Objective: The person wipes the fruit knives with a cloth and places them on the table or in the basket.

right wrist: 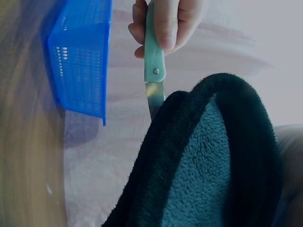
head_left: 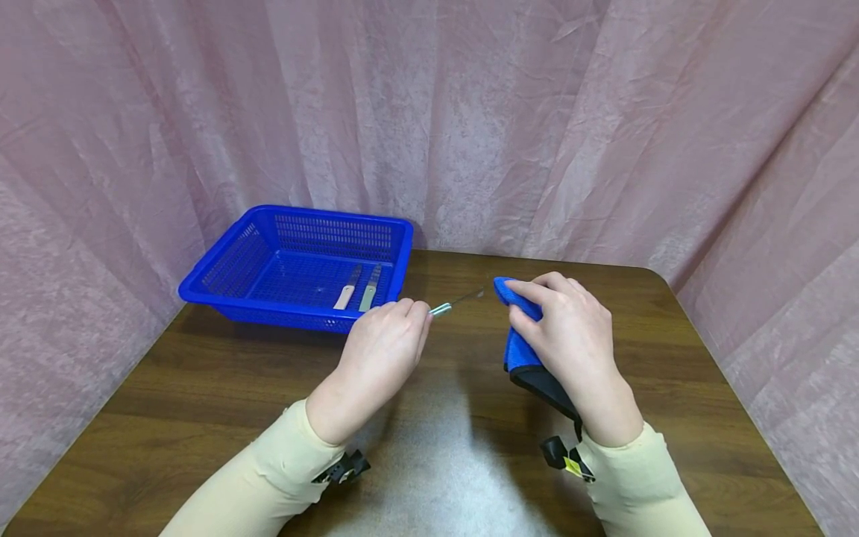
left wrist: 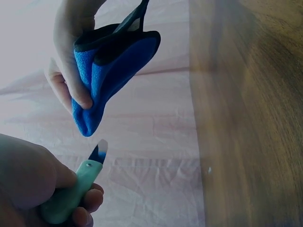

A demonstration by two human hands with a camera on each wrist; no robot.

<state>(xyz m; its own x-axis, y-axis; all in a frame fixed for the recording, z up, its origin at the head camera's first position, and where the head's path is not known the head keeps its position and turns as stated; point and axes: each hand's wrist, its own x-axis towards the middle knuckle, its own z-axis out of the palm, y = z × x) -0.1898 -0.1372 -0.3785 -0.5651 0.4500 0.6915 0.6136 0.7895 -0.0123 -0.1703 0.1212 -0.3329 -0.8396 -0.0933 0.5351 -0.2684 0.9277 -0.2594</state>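
My left hand (head_left: 384, 344) holds a small knife (head_left: 441, 309) by its mint-green handle, thumb along the side in the left wrist view. The blade points right, toward a folded blue towel cloth (head_left: 520, 349) with black edging. That cloth is gripped by my right hand (head_left: 572, 322), thumb and fingers around its fold. A small gap shows between blade tip and cloth in the head view. In the right wrist view the cloth covers the end of the knife's blade (right wrist: 154, 94).
A blue plastic basket (head_left: 295, 307) stands at the back left of the brown wooden table (head_left: 201, 418). Inside it lie a pink-handled knife (head_left: 345, 296) and a green-handled knife (head_left: 367, 297), side by side. Pink curtains (head_left: 470, 134) hang behind and at the sides.
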